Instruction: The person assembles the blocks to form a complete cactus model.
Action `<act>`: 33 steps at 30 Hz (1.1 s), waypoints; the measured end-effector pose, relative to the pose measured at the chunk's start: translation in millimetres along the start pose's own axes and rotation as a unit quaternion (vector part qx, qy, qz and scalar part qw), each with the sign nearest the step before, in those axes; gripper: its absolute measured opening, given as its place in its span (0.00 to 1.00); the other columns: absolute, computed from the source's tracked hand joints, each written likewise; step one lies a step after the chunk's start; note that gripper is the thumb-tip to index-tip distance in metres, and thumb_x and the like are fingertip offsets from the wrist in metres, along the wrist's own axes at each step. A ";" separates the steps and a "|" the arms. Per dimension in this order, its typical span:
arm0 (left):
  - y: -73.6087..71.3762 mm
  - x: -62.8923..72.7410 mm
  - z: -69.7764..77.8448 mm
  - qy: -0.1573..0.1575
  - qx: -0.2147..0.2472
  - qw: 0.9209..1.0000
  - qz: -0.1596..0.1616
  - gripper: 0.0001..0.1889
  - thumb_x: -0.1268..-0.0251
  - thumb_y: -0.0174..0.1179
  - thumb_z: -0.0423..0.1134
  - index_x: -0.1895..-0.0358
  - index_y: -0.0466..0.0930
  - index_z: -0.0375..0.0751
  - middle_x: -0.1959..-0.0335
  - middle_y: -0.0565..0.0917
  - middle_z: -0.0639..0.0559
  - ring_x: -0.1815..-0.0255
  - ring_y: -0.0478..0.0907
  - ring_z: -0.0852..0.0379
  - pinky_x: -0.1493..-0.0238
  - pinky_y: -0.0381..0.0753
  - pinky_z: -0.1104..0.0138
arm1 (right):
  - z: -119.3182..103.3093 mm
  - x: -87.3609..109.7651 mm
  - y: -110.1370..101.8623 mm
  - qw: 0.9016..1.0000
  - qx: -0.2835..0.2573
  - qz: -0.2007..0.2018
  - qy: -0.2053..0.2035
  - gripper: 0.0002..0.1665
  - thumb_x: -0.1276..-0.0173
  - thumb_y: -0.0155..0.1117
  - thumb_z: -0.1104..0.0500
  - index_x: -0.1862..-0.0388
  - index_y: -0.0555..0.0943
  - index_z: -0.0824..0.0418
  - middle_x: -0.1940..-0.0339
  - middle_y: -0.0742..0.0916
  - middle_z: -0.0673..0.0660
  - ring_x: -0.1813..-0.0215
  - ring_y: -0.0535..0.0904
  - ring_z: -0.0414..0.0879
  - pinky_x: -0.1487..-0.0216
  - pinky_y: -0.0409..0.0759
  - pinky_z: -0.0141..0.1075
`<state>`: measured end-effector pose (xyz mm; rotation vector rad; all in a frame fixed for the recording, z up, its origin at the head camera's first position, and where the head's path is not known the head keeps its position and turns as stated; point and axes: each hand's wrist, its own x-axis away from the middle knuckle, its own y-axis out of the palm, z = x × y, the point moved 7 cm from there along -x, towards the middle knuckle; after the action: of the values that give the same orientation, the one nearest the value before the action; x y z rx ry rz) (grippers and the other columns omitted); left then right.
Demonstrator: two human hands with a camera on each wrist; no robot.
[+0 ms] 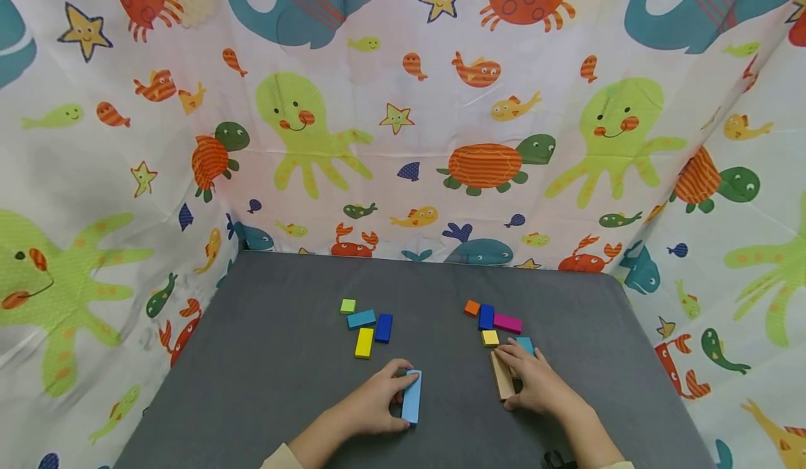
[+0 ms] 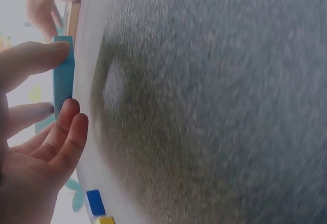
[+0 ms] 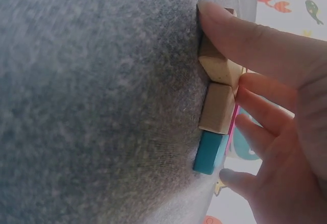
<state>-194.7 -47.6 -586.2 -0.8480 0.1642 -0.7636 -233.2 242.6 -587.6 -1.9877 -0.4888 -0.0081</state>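
Observation:
Between the thumb and fingers of my left hand (image 1: 378,402) is a long light blue block (image 1: 412,399), gripped by its two ends near the table's front. The left wrist view shows the thumb on one end of this block (image 2: 64,73) and fingertips at the other. My right hand (image 1: 535,379) holds a long plain wooden block (image 1: 502,378), thumb at its near end and fingers at its far end. In the right wrist view a second wooden piece (image 3: 218,107) and a blue block (image 3: 209,152) line up beside it. The fingers partly cover that blue block in the head view.
Left of centre lie a green block (image 1: 348,306), a teal block (image 1: 362,319), a dark blue block (image 1: 383,328) and a yellow block (image 1: 363,343). Beyond my right hand are orange (image 1: 471,308), dark blue (image 1: 486,317), magenta (image 1: 507,323) and pale yellow (image 1: 490,339) blocks. A patterned curtain (image 1: 390,231) borders the grey table (image 1: 283,343).

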 end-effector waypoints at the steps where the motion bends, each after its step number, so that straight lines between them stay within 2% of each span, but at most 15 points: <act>1: 1.2 0.2 1.5 0.001 -0.001 1.000 -0.002 0.43 0.42 0.75 0.47 0.24 0.66 0.45 0.28 0.62 0.51 0.56 0.71 0.70 0.56 0.74 0.76 | -0.3 -0.5 -0.2 1.000 0.001 0.001 -0.001 0.60 0.62 0.90 0.53 0.28 0.73 0.61 0.25 0.73 0.60 0.20 0.59 0.61 0.27 0.45 0.72; 7: 11.2 3.2 10.7 -0.006 -0.007 1.000 -0.024 0.42 0.41 0.74 0.50 0.24 0.66 0.47 0.27 0.62 0.52 0.52 0.72 0.69 0.54 0.75 0.75 | -6.2 -1.2 -4.2 1.000 -0.004 0.018 -0.023 0.57 0.59 0.89 0.50 0.29 0.74 0.62 0.26 0.73 0.61 0.22 0.62 0.61 0.25 0.48 0.68; 14: 23.5 2.8 19.3 -0.018 -0.009 0.999 -0.037 0.42 0.41 0.74 0.51 0.24 0.67 0.51 0.28 0.62 0.56 0.41 0.70 0.64 0.42 0.77 0.69 | -18.7 2.7 -12.5 0.997 -0.012 0.052 -0.057 0.54 0.51 0.85 0.46 0.27 0.73 0.62 0.28 0.74 0.59 0.30 0.71 0.58 0.34 0.73 0.58; 20: 37.2 3.4 23.6 -0.017 0.013 0.999 -0.042 0.41 0.41 0.73 0.50 0.24 0.67 0.50 0.28 0.63 0.56 0.42 0.70 0.64 0.44 0.77 0.70 | -33.2 1.8 -14.3 0.994 -0.005 0.063 -0.091 0.53 0.48 0.82 0.42 0.29 0.73 0.65 0.32 0.76 0.61 0.36 0.74 0.55 0.38 0.77 0.55; 27: 48.3 4.8 27.7 0.024 0.016 0.999 -0.037 0.40 0.39 0.72 0.49 0.25 0.67 0.43 0.30 0.64 0.50 0.44 0.70 0.64 0.48 0.77 0.72 | -45.2 -5.3 -9.7 0.995 -0.018 0.057 -0.082 0.52 0.46 0.80 0.39 0.28 0.73 0.63 0.31 0.75 0.61 0.38 0.76 0.55 0.39 0.78 0.56; 33: 55.5 1.6 23.1 -0.008 0.016 0.999 -0.045 0.40 0.39 0.73 0.50 0.24 0.67 0.48 0.29 0.64 0.53 0.45 0.68 0.68 0.50 0.77 0.71 | -55.1 -11.1 -4.1 0.994 -0.022 0.057 -0.089 0.52 0.45 0.78 0.37 0.27 0.72 0.60 0.30 0.74 0.59 0.37 0.75 0.55 0.38 0.77 0.57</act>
<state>-153.7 -11.2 -611.0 -0.8349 0.0990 -0.8404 -233.4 192.8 -561.2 -2.0666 -0.4931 0.2333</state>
